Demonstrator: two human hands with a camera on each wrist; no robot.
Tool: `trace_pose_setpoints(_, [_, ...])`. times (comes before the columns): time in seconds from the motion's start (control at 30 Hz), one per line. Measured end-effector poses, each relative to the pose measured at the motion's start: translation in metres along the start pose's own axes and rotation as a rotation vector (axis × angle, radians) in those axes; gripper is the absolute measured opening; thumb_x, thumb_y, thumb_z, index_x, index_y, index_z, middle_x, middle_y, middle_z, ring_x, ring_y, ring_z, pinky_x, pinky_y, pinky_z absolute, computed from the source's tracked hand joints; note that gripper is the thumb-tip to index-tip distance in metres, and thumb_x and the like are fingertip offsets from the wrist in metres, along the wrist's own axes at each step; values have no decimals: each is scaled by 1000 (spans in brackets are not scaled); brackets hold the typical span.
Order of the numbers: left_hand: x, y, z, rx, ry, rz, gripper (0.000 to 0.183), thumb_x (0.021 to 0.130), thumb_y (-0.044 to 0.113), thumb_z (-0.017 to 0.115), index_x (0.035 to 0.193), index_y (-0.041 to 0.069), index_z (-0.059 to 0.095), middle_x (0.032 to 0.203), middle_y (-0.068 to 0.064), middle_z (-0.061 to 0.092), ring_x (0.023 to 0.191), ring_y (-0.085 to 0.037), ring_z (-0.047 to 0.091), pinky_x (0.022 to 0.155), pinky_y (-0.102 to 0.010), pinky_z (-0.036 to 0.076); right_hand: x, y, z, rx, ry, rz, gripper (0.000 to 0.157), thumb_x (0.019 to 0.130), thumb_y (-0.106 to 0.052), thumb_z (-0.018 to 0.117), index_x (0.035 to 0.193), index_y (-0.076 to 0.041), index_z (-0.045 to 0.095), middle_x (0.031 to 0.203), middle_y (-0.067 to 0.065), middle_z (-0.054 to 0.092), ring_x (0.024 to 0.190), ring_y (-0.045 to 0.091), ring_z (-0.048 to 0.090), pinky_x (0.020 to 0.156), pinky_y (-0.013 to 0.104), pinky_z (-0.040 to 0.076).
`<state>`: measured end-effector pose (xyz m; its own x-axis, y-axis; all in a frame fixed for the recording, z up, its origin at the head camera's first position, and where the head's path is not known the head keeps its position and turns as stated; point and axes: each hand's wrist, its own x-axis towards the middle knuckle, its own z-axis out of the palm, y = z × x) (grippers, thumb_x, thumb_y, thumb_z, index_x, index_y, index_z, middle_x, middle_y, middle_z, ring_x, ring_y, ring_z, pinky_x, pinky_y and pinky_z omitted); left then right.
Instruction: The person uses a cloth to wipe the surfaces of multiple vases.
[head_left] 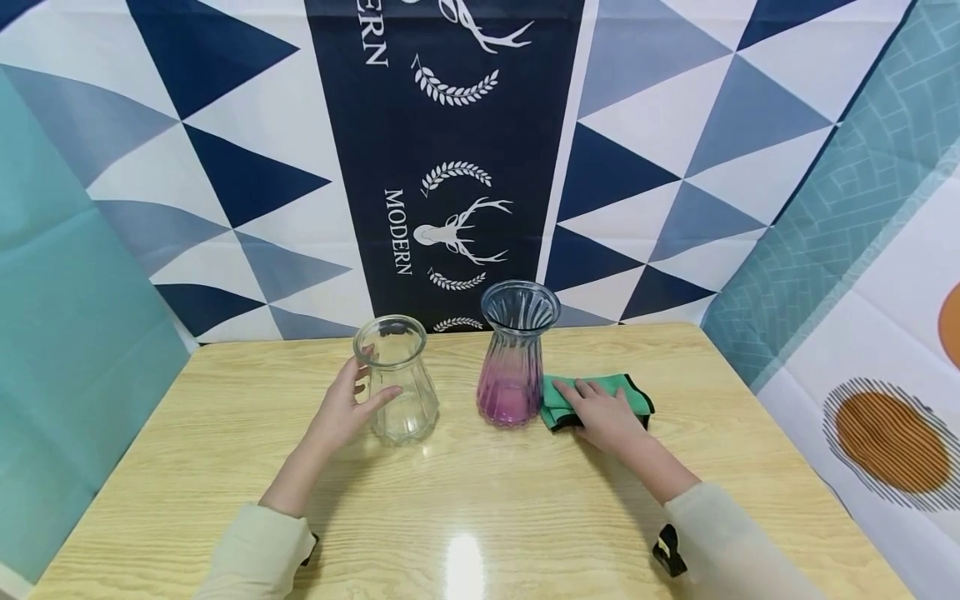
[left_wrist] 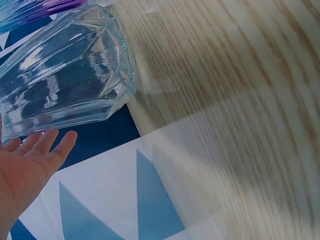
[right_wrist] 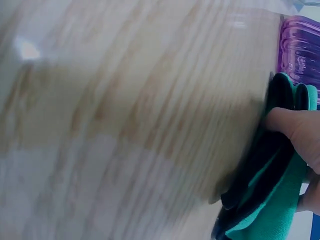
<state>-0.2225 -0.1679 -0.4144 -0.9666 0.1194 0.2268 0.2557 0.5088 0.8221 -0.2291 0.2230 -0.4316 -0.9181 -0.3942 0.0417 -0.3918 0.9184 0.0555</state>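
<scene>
Two hands, two things. My left hand is spread loosely round the left side of the clear glass vase, thumb to the front, fingers behind, not clenched; can't tell how firmly it touches, if at all. My right hand is gripping the folded green cloth, thumb at its black-trimmed near edge, fingers over the top. To do this well, I'd settle the left fingers evenly on the vase's body, below the rim, no hard squeeze, since the glass looks slick. I'd keep the cloth's folds together and raise it clear, not drag it left: the blue-to-purple vase is just beside it and could get knocked. Both vases stand upright on the wood-grain bench, clear one left, purple one between it and the cloth. Farther out: my light sleeves, a black band by the right cuff, then the triangle-and-deer backdrop behind everything.
</scene>
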Motion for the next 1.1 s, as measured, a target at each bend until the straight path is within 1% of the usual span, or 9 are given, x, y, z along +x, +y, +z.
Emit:
trace_pose_setpoints(0.1, [-1,1,0,2,1,1,82,83,39,68,146,9,26,145,-21,35,129,-41,42,104,-52,39,0,-1,3,-13,30,7,76,79,-25,74,143,-12,36,133,23,50,121,43,48,91,74,33])
trace_pose_setpoints(0.2, [-2,3,0,1,3,-2,81,83,38,69,145,9,27,144,-21,37,129,-42,42,104,-52,39,1,-2,7,-24,60,20,72,81,-31,72,142,-11,38,130,22,53,119,42,50,91,73,34])
trace_pose_setpoints(0.3, [-4,5,1,-6,7,-1,79,82,37,70,144,9,28,144,-21,37,129,-42,42,104,-52,39,3,-3,11,-40,89,30,71,81,-39,69,139,-9,41,130,22,52,118,42,51,92,70,37])
trace_pose_setpoints(0.43, [-5,6,1,-11,11,8,79,82,36,70,144,9,29,144,-21,36,129,-42,42,104,-52,39,7,-4,19,-60,143,22,74,79,-52,66,133,-5,46,130,21,52,118,41,50,92,63,41])
trace_pose_setpoints(0.57, [-7,6,1,-19,17,1,79,83,36,70,144,9,28,144,-20,37,129,-42,41,104,-51,40,11,-7,28,-74,220,-8,77,79,-62,61,128,-5,47,120,19,58,109,38,57,87,56,46])
trace_pose_setpoints(0.7, [-7,8,0,-36,33,0,80,83,35,70,145,11,24,144,-19,38,129,-41,42,104,-51,40,13,-6,29,-56,282,-35,70,81,-54,64,133,-11,46,111,15,63,98,35,62,81,52,50])
trace_pose_setpoints(0.8, [-5,11,-2,-52,46,9,84,84,35,69,148,14,19,145,-18,38,128,-40,43,104,-51,40,13,-3,22,-9,293,-55,63,82,-43,68,134,-14,47,109,15,64,93,34,64,77,50,52])
trace_pose_setpoints(0.97, [-2,16,-6,-72,62,10,91,84,34,69,150,13,10,147,-17,36,129,-37,44,104,-51,40,10,5,6,86,305,-63,56,83,-33,70,130,-11,51,105,16,64,84,32,65,68,45,55])
trace_pose_setpoints(1.1, [0,19,-8,-107,63,9,94,83,30,71,150,13,8,148,-15,35,130,-37,43,103,-52,40,3,10,-12,196,335,-29,55,84,-29,69,131,-9,49,110,18,65,87,34,65,67,48,54])
